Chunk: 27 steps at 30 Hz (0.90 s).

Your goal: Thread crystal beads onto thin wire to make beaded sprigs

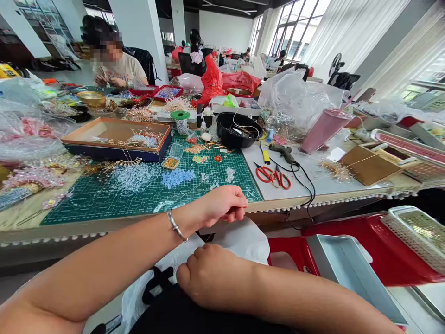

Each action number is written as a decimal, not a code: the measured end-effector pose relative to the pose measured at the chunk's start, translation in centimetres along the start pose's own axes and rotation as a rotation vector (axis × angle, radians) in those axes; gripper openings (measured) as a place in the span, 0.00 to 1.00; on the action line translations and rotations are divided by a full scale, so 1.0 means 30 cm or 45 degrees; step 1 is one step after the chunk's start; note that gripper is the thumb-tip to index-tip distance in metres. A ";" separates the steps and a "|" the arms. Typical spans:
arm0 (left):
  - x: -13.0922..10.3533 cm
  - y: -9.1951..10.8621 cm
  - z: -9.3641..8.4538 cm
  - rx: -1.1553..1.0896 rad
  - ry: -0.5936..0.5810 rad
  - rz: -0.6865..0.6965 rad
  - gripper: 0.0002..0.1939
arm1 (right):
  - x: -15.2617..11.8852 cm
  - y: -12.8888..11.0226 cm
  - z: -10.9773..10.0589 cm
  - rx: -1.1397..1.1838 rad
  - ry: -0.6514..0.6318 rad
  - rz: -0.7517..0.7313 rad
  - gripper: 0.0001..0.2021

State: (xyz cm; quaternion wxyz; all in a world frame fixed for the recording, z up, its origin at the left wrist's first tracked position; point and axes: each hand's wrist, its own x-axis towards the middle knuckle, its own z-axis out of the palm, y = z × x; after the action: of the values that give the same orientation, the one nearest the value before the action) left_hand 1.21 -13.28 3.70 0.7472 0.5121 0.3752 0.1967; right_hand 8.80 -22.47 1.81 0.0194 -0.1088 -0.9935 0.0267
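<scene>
Seen from the left hand point(229, 204), an open navy cardboard box with an orange rim point(118, 150) sat at ten o'clock, a heap of small pale-blue pieces point(177, 177) nearer on the green gridded cutting mat point(86, 199). The right hand point(210, 274) was a curled fist at seven; the left's fingers were drawn in narrow beside the mat's near edge. I couldn't tell whether either held anything. Red-handled scissors point(266, 174) lay at two.

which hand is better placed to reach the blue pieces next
Probably the left hand: it is at the front edge of the green mat, nearer the blue pieces. The right hand is lower and farther back.
</scene>
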 end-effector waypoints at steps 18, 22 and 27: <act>-0.042 -0.016 0.050 -0.135 0.184 0.085 0.09 | -0.498 0.634 0.009 0.017 0.188 1.800 0.15; -0.036 -0.022 0.066 -0.175 0.163 0.075 0.09 | -0.518 0.755 -0.010 0.190 0.219 1.993 0.15; -0.036 -0.023 0.058 -0.208 0.175 0.057 0.09 | -0.527 0.726 -0.031 0.489 0.371 1.982 0.15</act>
State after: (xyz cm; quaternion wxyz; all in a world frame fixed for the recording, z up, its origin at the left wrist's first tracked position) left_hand 1.77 -15.37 3.80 0.7545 0.4429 0.3967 0.2780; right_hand 28.96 -4.64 0.99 0.1427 -0.7653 -0.5989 0.1879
